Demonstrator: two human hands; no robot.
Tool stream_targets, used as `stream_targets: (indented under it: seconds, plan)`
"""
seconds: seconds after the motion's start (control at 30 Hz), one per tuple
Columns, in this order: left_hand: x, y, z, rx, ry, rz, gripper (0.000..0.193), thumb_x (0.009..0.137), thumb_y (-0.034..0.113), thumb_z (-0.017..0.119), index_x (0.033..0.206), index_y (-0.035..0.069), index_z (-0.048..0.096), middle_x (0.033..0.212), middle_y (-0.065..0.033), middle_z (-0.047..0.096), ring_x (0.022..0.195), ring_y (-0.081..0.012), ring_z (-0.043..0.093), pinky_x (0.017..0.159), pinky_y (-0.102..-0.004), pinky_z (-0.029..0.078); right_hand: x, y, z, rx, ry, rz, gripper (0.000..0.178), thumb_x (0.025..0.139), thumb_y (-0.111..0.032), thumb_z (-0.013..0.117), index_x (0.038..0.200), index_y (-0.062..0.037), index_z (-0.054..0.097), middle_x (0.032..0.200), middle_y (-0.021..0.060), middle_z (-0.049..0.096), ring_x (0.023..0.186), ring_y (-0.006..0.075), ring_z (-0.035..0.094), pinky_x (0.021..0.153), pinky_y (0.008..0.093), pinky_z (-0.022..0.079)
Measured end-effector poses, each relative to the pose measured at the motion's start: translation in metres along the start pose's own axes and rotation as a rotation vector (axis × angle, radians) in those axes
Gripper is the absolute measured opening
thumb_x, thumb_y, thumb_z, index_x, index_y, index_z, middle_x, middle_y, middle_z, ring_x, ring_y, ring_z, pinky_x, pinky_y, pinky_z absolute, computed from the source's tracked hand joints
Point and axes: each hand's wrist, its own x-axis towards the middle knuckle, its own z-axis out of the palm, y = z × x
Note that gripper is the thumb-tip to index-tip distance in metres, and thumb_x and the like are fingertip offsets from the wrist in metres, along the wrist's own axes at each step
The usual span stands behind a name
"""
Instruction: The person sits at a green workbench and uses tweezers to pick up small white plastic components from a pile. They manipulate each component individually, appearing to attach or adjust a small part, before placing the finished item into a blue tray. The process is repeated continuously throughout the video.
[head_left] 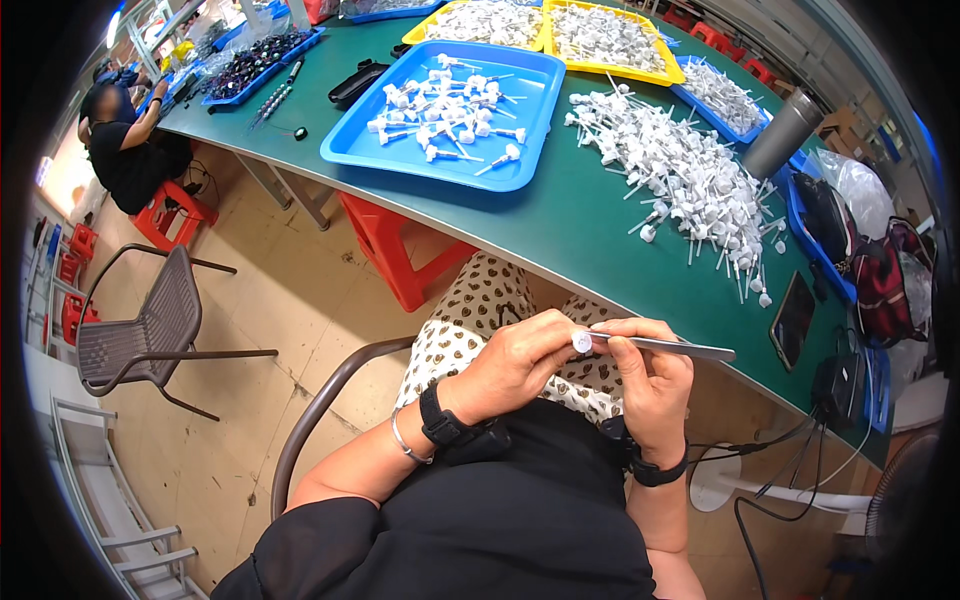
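Above my lap, my left hand (515,362) pinches a small white plastic piece with a round head (582,342) between thumb and fingers. My right hand (655,388) grips a slim, flat grey metal tool (690,347). Its wide rounded end sticks out to the right, while the other end meets the white piece at my left fingertips. The tool's exact kind is unclear, and my fingers cover its working tip. On the green table (500,222) ahead lies a heap of similar white stemmed pieces (690,180); more lie scattered in a blue tray (350,150).
Yellow trays (665,75) full of white pieces stand at the back. Right of the heap are a grey flask (785,135), a phone (792,320) and bags (890,285). Cables (750,500) hang lower right. A brown chair (165,320) and a seated person (125,150) are left.
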Motion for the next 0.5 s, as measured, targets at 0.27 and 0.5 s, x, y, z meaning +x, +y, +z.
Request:
stream_targets:
  seconds: [0.27, 0.5]
  plan:
    - [0.0009, 0.0005, 0.0005, -0.009, 0.001, 0.004, 0.024, 0.095, -0.003, 0.067, 0.118, 0.0, 0.068, 0.099, -0.0122, 0.069, 0.089, -0.0267, 0.069, 0.076, -0.0359, 0.056, 0.0003, -0.0008, 0.0054, 0.03, 0.085, 0.016, 0.007, 0.099, 0.002, 0.065, 0.102, 0.006, 0.07, 0.098, 0.0109, 0.074, 0.085, 0.0172, 0.073, 0.078, 0.0282, 0.059]
    - [-0.0006, -0.0007, 0.0012, -0.015, 0.01, 0.021, 0.026, 0.093, -0.006, 0.068, 0.118, 0.002, 0.069, 0.1, -0.0117, 0.069, 0.09, -0.0266, 0.069, 0.077, -0.0355, 0.057, 0.0016, -0.0031, 0.0034, 0.038, 0.069, 0.021, 0.008, 0.099, 0.003, 0.064, 0.101, 0.0068, 0.07, 0.097, 0.0112, 0.073, 0.085, 0.0175, 0.074, 0.078, 0.0283, 0.059]
